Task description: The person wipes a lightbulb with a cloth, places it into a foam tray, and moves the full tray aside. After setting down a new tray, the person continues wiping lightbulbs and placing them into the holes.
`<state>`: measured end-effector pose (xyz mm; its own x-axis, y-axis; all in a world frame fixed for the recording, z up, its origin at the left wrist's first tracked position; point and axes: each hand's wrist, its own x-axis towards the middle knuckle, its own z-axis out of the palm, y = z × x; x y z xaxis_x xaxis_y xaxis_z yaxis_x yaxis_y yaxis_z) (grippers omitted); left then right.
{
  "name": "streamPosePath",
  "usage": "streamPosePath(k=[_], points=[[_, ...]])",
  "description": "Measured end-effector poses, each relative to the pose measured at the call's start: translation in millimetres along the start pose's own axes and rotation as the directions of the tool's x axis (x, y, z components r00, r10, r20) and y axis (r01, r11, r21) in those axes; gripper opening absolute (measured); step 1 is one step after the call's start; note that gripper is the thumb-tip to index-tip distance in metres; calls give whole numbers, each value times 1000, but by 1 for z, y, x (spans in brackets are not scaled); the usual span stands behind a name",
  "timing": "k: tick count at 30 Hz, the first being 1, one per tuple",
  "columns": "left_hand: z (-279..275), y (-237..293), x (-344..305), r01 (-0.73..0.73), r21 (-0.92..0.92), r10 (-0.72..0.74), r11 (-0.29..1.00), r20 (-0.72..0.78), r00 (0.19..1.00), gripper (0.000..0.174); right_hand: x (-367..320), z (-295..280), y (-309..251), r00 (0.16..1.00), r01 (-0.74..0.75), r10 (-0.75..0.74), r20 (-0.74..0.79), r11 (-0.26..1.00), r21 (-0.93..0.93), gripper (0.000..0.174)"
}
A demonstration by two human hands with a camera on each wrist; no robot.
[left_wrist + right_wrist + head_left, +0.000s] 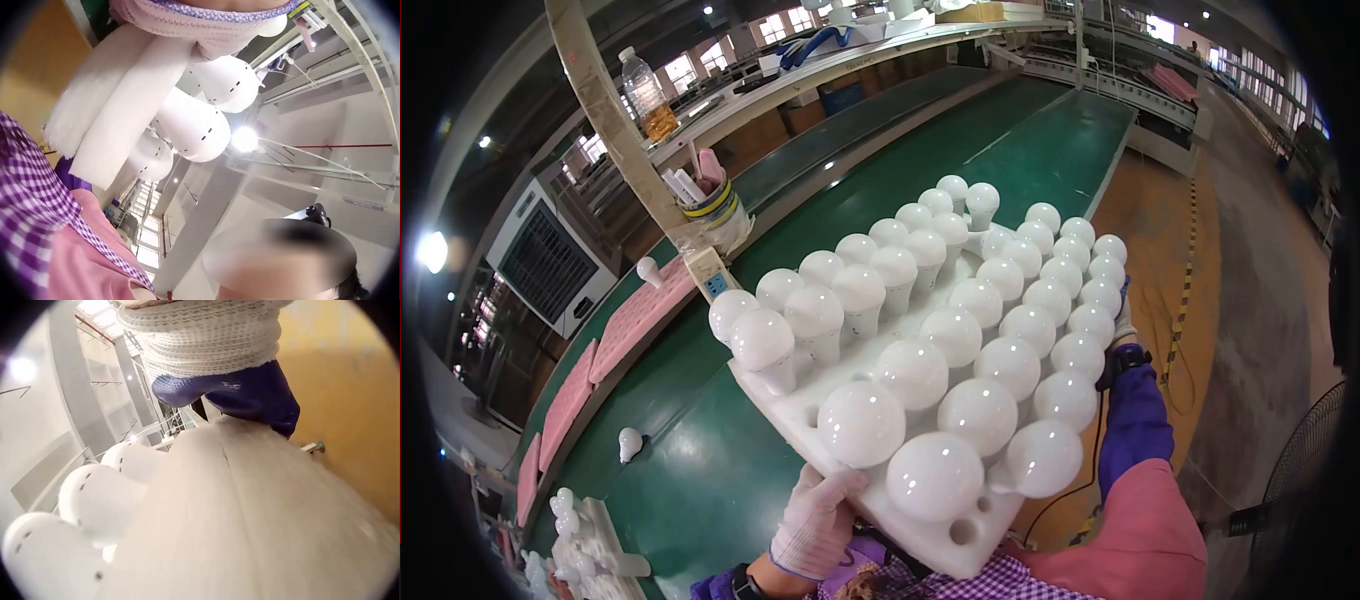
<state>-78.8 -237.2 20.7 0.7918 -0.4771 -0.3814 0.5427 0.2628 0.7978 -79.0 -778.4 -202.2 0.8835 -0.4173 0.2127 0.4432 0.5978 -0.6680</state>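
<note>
Firmly, the left hand, in a pale knit glove, grips the white foam tray at its near short edge, thumb on top. The right hand, its glove coated blue, clamps the tray's right long edge; in the head view bulbs mostly hide it. The tray is held up in front of the person, partly over the green worktop. White bulbs stand in it in rows, globes up, a bare strip dividing two groups; uncovered holes show at its near corner. On the worktop lies a loose bulb; pink foam trays line its left edge, and another white tray with bulbs sits at its lower-left corner.
</note>
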Motion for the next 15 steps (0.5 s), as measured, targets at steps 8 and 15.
streamPosePath(k=[8,15], points=[[-23,13,-29,-29,105,40,994,-107,993,66,-4,-9,-39,969,-216,245,-17,817,-534,36],[-59,23,-40,-100,173,128,980,-156,979,65,16,21,-38,954,-219,297,40,782,-584,36]])
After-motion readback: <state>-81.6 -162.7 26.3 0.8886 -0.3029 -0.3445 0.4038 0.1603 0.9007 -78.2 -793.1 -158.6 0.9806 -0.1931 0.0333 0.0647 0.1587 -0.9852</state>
